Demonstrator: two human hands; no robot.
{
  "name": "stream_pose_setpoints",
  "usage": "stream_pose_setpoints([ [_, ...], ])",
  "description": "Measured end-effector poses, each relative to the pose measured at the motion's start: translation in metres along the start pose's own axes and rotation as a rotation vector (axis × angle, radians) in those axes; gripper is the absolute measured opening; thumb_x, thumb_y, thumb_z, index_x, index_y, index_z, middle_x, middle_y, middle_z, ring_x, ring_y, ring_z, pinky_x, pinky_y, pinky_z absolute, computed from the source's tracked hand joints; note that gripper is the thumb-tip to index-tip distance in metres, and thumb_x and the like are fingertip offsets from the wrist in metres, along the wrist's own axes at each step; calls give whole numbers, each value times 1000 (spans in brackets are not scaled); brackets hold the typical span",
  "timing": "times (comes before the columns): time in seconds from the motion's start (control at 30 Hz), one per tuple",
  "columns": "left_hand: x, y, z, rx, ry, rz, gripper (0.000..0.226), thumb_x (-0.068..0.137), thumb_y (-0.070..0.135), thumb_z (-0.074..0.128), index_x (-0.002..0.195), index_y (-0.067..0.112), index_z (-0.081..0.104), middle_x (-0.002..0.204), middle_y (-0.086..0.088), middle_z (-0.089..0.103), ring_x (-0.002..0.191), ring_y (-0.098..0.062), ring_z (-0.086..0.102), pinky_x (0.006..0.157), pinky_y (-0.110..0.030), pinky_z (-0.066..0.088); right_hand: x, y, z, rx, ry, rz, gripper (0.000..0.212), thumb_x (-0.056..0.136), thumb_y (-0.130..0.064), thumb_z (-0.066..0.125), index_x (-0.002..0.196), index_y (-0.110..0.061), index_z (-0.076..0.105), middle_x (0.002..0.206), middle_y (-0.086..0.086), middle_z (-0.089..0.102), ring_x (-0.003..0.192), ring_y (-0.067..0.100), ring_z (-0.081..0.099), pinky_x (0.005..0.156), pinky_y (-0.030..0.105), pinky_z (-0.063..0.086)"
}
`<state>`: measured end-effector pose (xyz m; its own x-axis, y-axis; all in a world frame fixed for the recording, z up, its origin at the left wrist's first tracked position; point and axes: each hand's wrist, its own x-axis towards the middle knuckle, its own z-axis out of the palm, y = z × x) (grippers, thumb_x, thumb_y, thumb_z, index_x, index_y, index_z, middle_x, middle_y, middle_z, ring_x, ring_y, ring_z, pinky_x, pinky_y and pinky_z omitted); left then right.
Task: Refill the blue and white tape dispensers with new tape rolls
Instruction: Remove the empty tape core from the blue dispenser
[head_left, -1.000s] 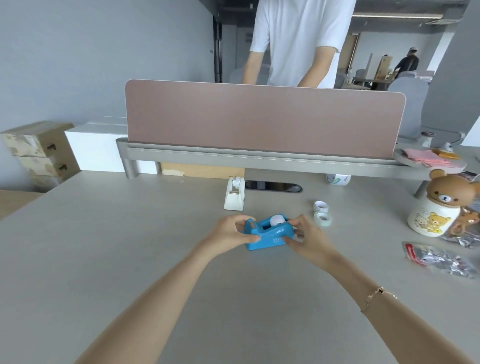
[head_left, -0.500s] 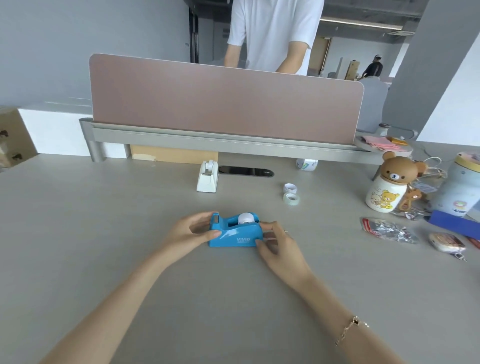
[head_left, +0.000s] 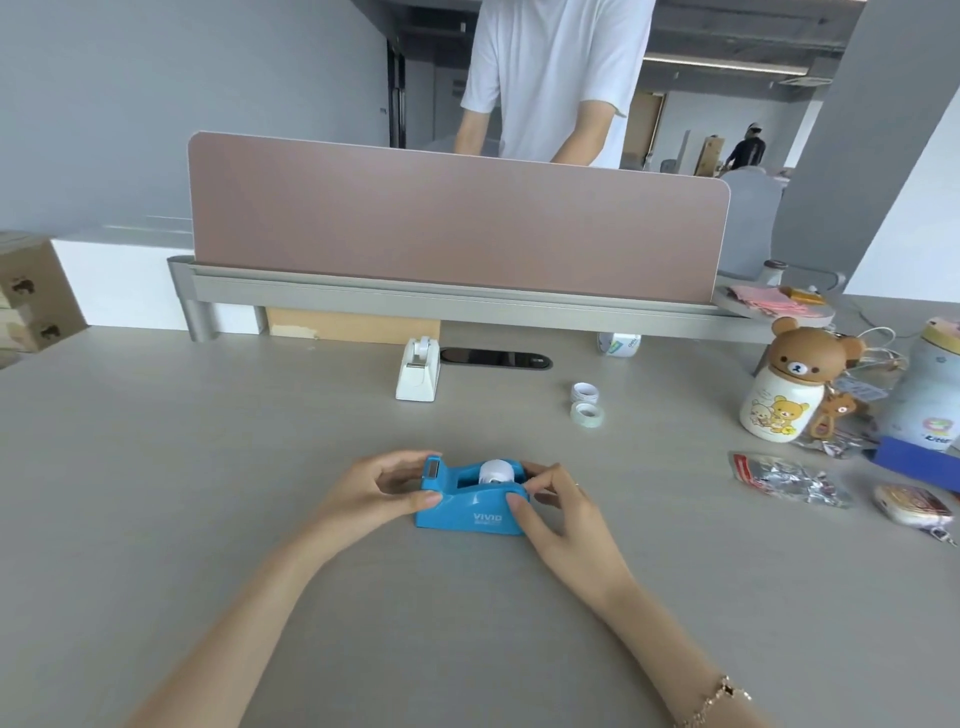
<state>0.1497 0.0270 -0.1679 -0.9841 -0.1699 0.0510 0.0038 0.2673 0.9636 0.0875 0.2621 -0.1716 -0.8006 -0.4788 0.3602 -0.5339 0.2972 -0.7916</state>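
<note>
A pale grey tabletop (head_left: 156, 493) fills the lower view, bounded at the back by a pink divider panel (head_left: 457, 218) on a grey rail, with a person in a white shirt (head_left: 556, 78) standing behind it in an open office room. The blue tape dispenser (head_left: 470, 501) sits flat on the tabletop, well in front of the panel and near the middle. The left hand (head_left: 374, 493) has its grip closed on the dispenser's cutter end, thumb on the near side and fingers over the far side; the right hand (head_left: 561, 514) pinches the opposite end, thumb on the near face and fingertips at the top beside the white roll (head_left: 496, 472) seated in the dispenser. Behind the blue dispenser, close under the panel rail, stands the white tape dispenser (head_left: 418, 370). Two loose tape rolls (head_left: 586, 402) lie behind and right of the blue dispenser. Farther right of it, a bear-shaped jar (head_left: 789, 384), a foil packet (head_left: 789, 478) and other clutter crowd the tabletop's right edge. Left of the blue dispenser and in front of it the tabletop lies bare to the edges.
</note>
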Motion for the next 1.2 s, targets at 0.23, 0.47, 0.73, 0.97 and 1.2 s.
stream_pose_setpoints([
  [0.23,-1,-2,0,22,19,11,43,77,13,78,116,27,66,113,14,72,108,2,64,92,-12,48,14,-9,-9,-44,-67,29,23,88,-29,61,111,-31,57,110,-20,63,108,-3,55,91,8,41],
  [0.47,-2,-1,1,24,10,18,43,77,12,78,115,26,66,113,9,72,107,1,64,95,-17,48,22,-20,-7,-9,-35,65,10,85,-27,67,93,-30,70,98,-19,69,102,-1,59,87,6,42],
  [0.73,-1,-3,2,-1,11,9,49,64,27,81,111,26,67,111,7,73,105,-4,66,95,-21,50,37,-26,-19,-105,-152,21,4,85,-30,66,87,-29,70,96,-17,67,101,-1,56,86,7,38],
  [0.97,-1,0,3,11,26,6,40,75,10,79,109,27,67,110,8,73,104,-3,67,89,-15,50,25,-20,-13,-24,-60,20,10,88,-21,63,94,-27,68,100,-19,68,103,0,57,90,4,37],
  [1.2,-1,1,3,25,42,3,41,69,20,81,107,31,68,108,15,73,103,-1,67,96,-22,50,20,-31,-9,146,69,112,8,87,-28,64,88,-35,66,99,-25,68,105,1,57,91,18,43],
])
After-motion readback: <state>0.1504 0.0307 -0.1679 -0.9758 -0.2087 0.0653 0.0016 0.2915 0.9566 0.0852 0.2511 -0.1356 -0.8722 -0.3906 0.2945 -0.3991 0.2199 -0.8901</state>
